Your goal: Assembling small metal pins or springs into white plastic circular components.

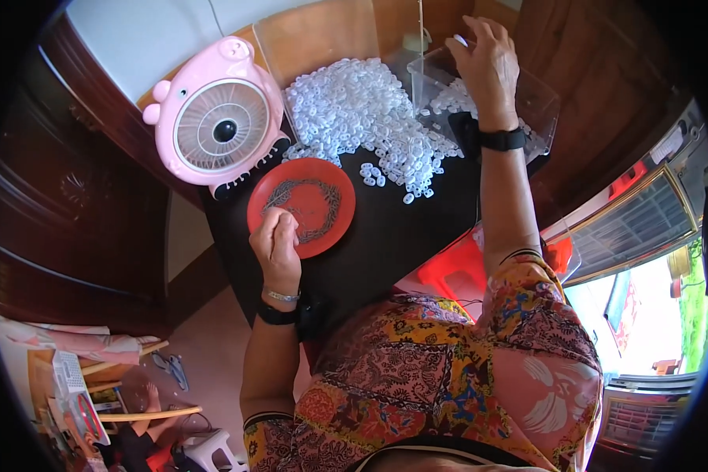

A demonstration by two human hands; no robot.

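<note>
Over the near left edge of a red plate (340, 228), my left hand (277, 244) is closed with curled fingers; whatever it may hold is hidden. Small thin grey metal pieces, like screws or pins (332, 206), lie in a ring on the plate. Above a clear plastic box (544, 101) at the far right, my right hand (489, 75) is raised, a small white plastic piece (459, 39) at its thumb and fingertips. More white pieces lie inside this box. A big heap of small white plastic pieces with holes (350, 102) spreads across the far middle.
A pink pig-shaped fan (224, 118) stands left of the heap, close to the plate. Everything rests on a black tabletop (354, 271). Below its right edge is a red stool (456, 271). Another person's arm (151, 397) and a white stool (212, 452) show at lower left.
</note>
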